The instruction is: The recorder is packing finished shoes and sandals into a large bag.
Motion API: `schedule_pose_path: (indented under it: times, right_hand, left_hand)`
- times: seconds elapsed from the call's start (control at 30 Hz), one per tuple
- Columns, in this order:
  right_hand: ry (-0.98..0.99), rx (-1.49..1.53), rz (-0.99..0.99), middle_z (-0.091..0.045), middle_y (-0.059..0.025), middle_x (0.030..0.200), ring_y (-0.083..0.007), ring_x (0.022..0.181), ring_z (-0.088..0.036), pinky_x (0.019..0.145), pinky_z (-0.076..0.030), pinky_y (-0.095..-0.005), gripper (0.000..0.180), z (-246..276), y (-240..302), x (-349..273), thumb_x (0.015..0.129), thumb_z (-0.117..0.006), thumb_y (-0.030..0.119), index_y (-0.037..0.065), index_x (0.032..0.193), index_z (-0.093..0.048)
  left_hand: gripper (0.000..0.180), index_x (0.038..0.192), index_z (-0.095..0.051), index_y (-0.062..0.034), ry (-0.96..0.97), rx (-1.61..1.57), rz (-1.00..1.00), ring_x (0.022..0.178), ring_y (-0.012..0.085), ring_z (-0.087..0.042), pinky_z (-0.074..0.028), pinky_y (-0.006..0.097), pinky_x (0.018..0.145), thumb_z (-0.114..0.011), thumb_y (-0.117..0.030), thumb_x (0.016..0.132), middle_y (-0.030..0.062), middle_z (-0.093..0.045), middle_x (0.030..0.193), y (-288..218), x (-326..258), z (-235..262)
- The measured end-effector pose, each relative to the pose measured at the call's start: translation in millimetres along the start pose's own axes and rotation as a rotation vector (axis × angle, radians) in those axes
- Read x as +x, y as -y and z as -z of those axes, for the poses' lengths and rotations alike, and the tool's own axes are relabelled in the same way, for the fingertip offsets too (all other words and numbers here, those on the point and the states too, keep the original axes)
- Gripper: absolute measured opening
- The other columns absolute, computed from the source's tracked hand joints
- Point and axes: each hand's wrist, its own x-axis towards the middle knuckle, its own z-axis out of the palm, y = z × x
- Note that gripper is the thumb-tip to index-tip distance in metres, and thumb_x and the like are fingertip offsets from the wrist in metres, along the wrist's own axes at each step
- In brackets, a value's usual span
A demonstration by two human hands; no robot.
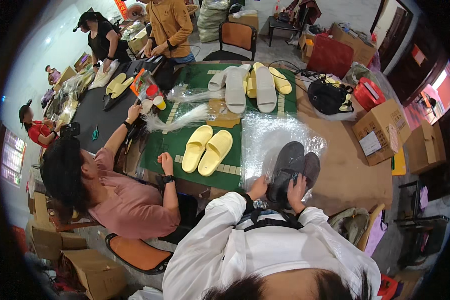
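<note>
A pair of dark grey slippers (pixel 289 159) lies over a clear plastic bag (pixel 257 131), close in front of me. My right hand (pixel 297 192) is closed around their near end, its fingers over the dark soles. At the left side of the pair, my left hand (pixel 258 188) is curled by the bag's near edge. Its fingertips are too small to make out, so whether they pinch the plastic or a slipper is unclear. A pair of yellow slippers (pixel 216 152) rests on the green mat to the left. Beyond the bag are pale grey slippers (pixel 235 90) among more yellow ones.
At my left sits a co-worker in a pink top (pixel 130 205), one arm reaching toward cups (pixel 159 102). Plastic strips (pixel 180 117) lie on the green mat (pixel 157 157). A cardboard box (pixel 381 132) and a black bag (pixel 327 95) stand right. Other people work further back.
</note>
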Motion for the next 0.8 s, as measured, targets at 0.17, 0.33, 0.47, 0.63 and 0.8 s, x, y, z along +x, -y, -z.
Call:
schedule_pose_path:
  times: [0.17,0.33,0.47,0.63,0.8]
  right_hand:
    - [0.096,-0.098,0.087,-0.039,-0.0287,0.12,-0.0426,0.109,-0.037,0.093,-0.027,-0.0461,0.049,10.6,32.2,0.6,0.078,-0.051,0.023,-0.002,0.119,-0.04]
    - [0.191,-0.333,-0.138,-0.039,-0.0217,0.125,-0.0384,0.107,-0.042,0.089,-0.031,-0.0464,0.048,28.9,50.9,11.9,0.078,-0.051,0.022,0.002,0.121,-0.042]
    - [0.053,-0.348,-0.203,-0.036,-0.0182,0.129,-0.0381,0.111,-0.038,0.091,-0.031,-0.0461,0.05,5.7,28.7,21.5,0.079,-0.05,0.026,0.007,0.124,-0.038]
    - [0.049,-0.392,-0.015,-0.035,-0.0218,0.128,-0.0375,0.112,-0.038,0.091,-0.033,-0.0449,0.054,-15.3,22.6,31.1,0.077,-0.052,0.025,0.005,0.124,-0.036]
    - [0.279,-0.187,0.243,-0.028,-0.0253,0.13,-0.039,0.116,-0.032,0.095,-0.028,-0.0445,0.061,-5.8,20.7,10.9,0.076,-0.055,0.021,0.002,0.128,-0.03]
  left_hand:
    - [0.019,0.085,-0.057,0.0011,0.262,0.369,-0.139,0.075,0.0369,-0.055,-0.042,0.044,0.066,-0.049,-0.004,0.069,0.0241,-0.058,0.081,15.1,-16.6,9.2]
    - [0.028,0.09,-0.056,0.0028,0.396,-0.058,-0.022,0.067,0.0279,-0.056,-0.043,0.04,0.06,-0.051,-0.004,0.064,0.0192,-0.06,0.079,24.7,-22.0,-19.1]
    - [0.027,0.092,-0.055,0.0024,0.395,-0.087,-0.384,0.072,0.0276,-0.057,-0.044,0.037,0.067,-0.048,-0.002,0.065,0.0172,-0.061,0.079,-2.7,-25.8,-18.9]
    - [0.018,0.084,-0.054,0.0025,0.447,-0.114,0.126,0.05,0.0263,-0.056,-0.041,0.037,0.041,-0.045,-0.003,0.07,0.0174,-0.059,0.067,-28.6,-37.5,14.1]
    - [0.018,0.082,-0.055,0.0038,0.176,-0.26,0.14,0.056,0.0306,-0.058,-0.045,0.041,0.048,-0.048,-0.006,0.069,0.0199,-0.057,0.061,51.5,-6.8,-10.7]
